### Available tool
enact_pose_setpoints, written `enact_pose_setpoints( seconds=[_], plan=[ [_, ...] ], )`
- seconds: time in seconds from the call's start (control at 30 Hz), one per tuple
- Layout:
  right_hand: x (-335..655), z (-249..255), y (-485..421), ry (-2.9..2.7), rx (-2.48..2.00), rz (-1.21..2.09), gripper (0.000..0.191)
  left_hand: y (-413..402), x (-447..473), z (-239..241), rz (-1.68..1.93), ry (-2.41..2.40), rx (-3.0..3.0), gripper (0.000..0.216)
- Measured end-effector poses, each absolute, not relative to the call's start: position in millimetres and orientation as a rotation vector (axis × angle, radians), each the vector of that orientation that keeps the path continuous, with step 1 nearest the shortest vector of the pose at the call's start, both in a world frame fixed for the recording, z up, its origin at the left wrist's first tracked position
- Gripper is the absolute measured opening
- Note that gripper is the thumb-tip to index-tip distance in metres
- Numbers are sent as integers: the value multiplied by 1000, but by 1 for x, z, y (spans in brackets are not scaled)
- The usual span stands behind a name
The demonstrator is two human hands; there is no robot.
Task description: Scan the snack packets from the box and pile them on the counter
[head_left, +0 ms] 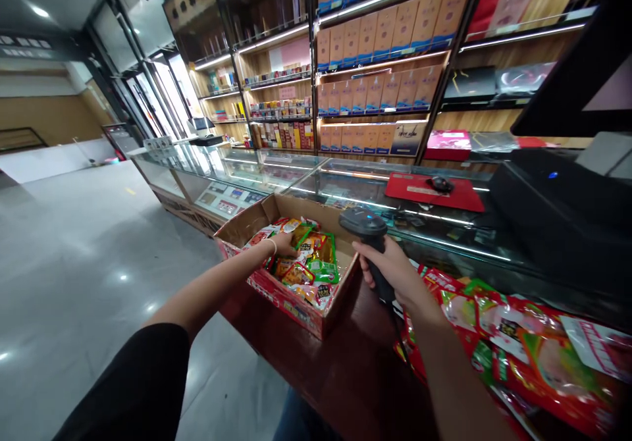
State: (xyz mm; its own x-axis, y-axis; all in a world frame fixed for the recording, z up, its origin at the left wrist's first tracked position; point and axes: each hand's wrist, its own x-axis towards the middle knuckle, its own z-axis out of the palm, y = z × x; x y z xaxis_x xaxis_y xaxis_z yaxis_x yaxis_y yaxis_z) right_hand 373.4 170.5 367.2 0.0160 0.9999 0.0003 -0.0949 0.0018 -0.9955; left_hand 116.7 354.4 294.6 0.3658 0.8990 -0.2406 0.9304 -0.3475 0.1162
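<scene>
An open cardboard box full of small colourful snack packets sits on a dark wooden counter. My left hand reaches into the box, fingers closed on one of the packets. To the right of the box, my right hand grips the handle of a black barcode scanner, whose head points toward the box. The scanner's cable runs down past my wrist.
A pile of red snack packets lies on the counter at the right. Behind stand glass display cases, a red mat with a mouse, a black register and shelves of boxed goods. Grey floor lies to the left.
</scene>
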Motion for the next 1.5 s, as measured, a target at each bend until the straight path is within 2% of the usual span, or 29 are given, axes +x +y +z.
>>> enact_pose_setpoints(
  seconds=[0.13,0.27,0.33,0.5,0.7,0.87,1.13,1.5],
  plan=[
    [383,369,167,-1114,-1122,1221,36,347,119,304,-86,1646,2458,47],
    [394,376,159,-1073,-1124,1188,36,339,118,318,420,1535,2371,41],
    [400,379,154,-1053,-1118,1164,36,335,118,325,648,1403,2173,42],
    [417,384,142,-997,-1108,1108,39,321,138,351,838,983,1648,52],
    [429,393,127,-998,-1167,947,47,315,209,378,909,791,1508,55],
    [438,399,116,-1026,-1255,851,51,311,258,366,973,804,1454,51],
    [445,388,123,-1059,-1282,886,39,317,256,351,966,844,1474,48],
    [464,396,101,-935,-1205,915,37,307,262,356,960,856,1769,49]
  ],
)
